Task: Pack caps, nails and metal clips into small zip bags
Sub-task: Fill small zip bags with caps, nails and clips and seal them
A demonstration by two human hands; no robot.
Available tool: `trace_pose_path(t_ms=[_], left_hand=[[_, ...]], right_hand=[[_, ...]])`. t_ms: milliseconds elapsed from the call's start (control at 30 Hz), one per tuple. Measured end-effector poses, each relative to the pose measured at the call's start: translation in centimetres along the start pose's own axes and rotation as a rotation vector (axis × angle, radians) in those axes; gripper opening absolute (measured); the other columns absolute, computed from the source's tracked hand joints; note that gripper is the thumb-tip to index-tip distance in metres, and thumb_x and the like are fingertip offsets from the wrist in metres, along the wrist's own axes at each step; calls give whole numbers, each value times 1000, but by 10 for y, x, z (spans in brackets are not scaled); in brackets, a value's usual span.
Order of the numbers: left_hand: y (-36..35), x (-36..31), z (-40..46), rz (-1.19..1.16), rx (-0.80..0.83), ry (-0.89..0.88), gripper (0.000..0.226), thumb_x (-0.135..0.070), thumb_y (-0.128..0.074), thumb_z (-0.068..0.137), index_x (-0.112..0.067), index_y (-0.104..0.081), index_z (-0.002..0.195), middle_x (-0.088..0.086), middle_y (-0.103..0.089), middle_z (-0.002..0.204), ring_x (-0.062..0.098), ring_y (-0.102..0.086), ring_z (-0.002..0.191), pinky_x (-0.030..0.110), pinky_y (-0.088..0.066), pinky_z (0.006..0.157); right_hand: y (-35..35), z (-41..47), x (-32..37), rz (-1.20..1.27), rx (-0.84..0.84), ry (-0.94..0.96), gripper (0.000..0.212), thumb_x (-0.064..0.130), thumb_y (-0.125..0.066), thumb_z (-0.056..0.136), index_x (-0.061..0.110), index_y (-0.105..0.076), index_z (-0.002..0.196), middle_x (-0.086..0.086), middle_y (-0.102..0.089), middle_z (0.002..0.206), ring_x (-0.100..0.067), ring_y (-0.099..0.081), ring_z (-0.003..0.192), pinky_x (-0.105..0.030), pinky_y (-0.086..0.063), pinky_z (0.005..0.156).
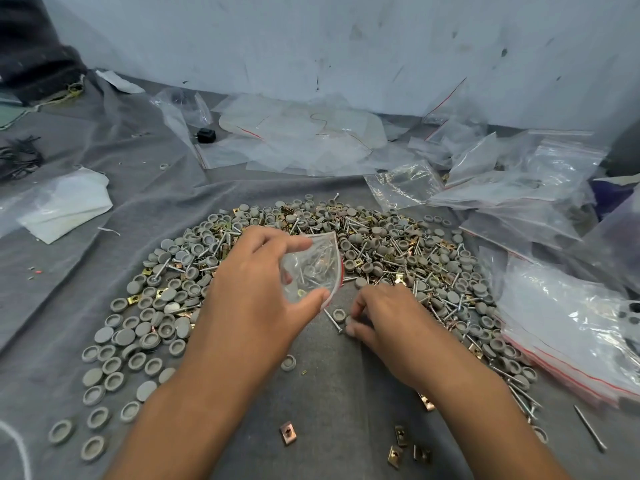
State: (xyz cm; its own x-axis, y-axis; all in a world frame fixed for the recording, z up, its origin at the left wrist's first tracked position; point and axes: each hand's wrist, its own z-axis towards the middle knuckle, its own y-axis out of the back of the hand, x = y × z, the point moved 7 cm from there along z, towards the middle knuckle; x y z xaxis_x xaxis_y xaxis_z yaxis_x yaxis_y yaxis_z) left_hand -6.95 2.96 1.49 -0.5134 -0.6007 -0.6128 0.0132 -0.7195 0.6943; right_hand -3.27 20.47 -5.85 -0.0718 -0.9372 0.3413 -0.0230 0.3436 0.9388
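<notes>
Head view, as I watch remotely: left hand (256, 289) pinches a partly filled zip bag (311, 268) at frame centre; right hand (384, 317) curls its fingers on a grey cap (349, 320) (most of the pile (398, 251) remains unpacked, I judge).

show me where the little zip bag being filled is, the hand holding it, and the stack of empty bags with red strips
small zip bag (313, 268): head view, on its clear middle.
left hand (256, 289): head view, back of the hand.
stack of empty zip bags (568, 327): head view, top bag's clear face.
</notes>
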Motion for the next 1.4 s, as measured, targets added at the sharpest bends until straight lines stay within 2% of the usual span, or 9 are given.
trace_pose_path(t_ms=[167,333,433,533,733,867,1033,1200,1400], left_hand=[[-3,1,-2,-2,8,-2,59,-45,-80,66,-32,-65,122,-24,-48,105,-5,-55,86,-3,-32,81],[-12,-3,-3,-9,46,-19,57,-42,-85,69,-36,-63,121,-24,-48,108,-5,-55,82,20,-48,75],[-14,-7,-5,-9,50,-33,53,-44,-82,71,-38,-62,120,-24,-48,107,-5,-54,84,27,-52,74],[-13,-5,-5,-20,47,-20,57,-41,-86,68,-38,-62,120,-23,-48,107,-4,-55,83,30,-53,75],[-15,-7,-4,-19,48,-31,58,-40,-86,68,-35,-63,121,-23,-47,106,-6,-54,82,31,-53,75],[-15,-6,-4,-16,40,-37,54,-39,-85,68,-33,-65,118,-22,-49,105,-4,-55,81,33,-53,73],[-16,-7,-4,-21,48,-65,43,-49,-70,73,-35,-64,113,-20,-50,103,-2,-54,83,22,-45,70],[-15,-4,-3,-17,58,-46,53,-50,-71,67,-33,-66,117,-22,-50,106,-3,-53,86,20,-43,74],[-11,-8,-3,-11,60,-33,49,-46,-76,71,-34,-66,117,-21,-51,107,-1,-56,84,19,-48,77]], right_hand=[[18,0,1,104,-58,-3,14,40,-45,105,33,-55,98,17,-56,97,2,-52,91,-14,-39,73],[74,-20,35,317,-476,268,12,37,-53,104,33,-64,102,24,-54,86,1,-54,90,-11,-36,75],[67,-24,48,182,-484,274,16,40,-56,101,33,-63,114,26,-40,78,7,-45,83,-9,-33,77],[69,-23,36,472,-471,176,12,29,-48,102,37,-54,109,12,-47,73,-6,-49,74,-12,-35,68],[64,-25,45,559,-370,206,31,20,-35,106,42,-53,119,15,-63,118,3,-53,119,-6,-36,88],[62,-29,57,435,-420,291,35,13,-48,107,35,-54,133,17,-55,138,3,-47,123,-2,-31,96],[73,-36,67,367,-653,418,23,8,-77,89,15,-64,106,7,-64,103,8,-55,94,-5,-37,83],[80,-43,64,380,-827,462,13,16,-76,91,12,-67,98,7,-66,96,1,-56,91,-12,-41,81],[71,-30,57,333,-689,359,11,34,-68,94,27,-66,102,20,-63,98,4,-52,88,-10,-38,82]])
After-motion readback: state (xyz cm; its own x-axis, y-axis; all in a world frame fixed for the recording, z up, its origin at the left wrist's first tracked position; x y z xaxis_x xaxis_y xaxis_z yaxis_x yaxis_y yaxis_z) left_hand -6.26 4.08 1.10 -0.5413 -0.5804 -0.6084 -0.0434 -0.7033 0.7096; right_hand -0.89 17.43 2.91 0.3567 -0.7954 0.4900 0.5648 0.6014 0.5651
